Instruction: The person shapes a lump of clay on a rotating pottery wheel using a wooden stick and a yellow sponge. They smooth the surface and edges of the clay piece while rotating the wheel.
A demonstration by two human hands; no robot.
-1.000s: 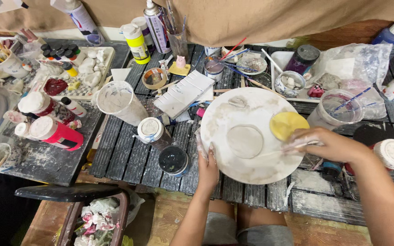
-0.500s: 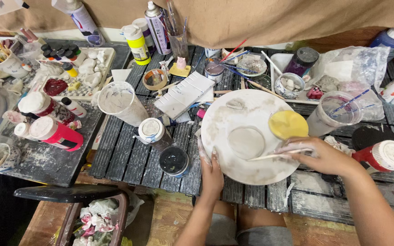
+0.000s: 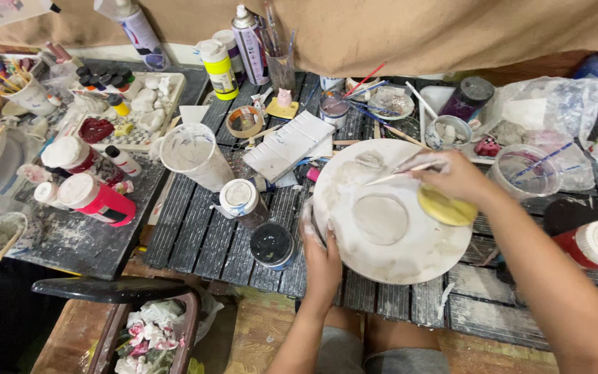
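Round board [image 3: 389,249] on slatted table [image 3: 195,235]; clay disc [image 3: 380,219] at its centre, sponge [image 3: 446,208] on right edge. Jar [image 3: 272,244] just left; cup [image 3: 192,154] farther left.
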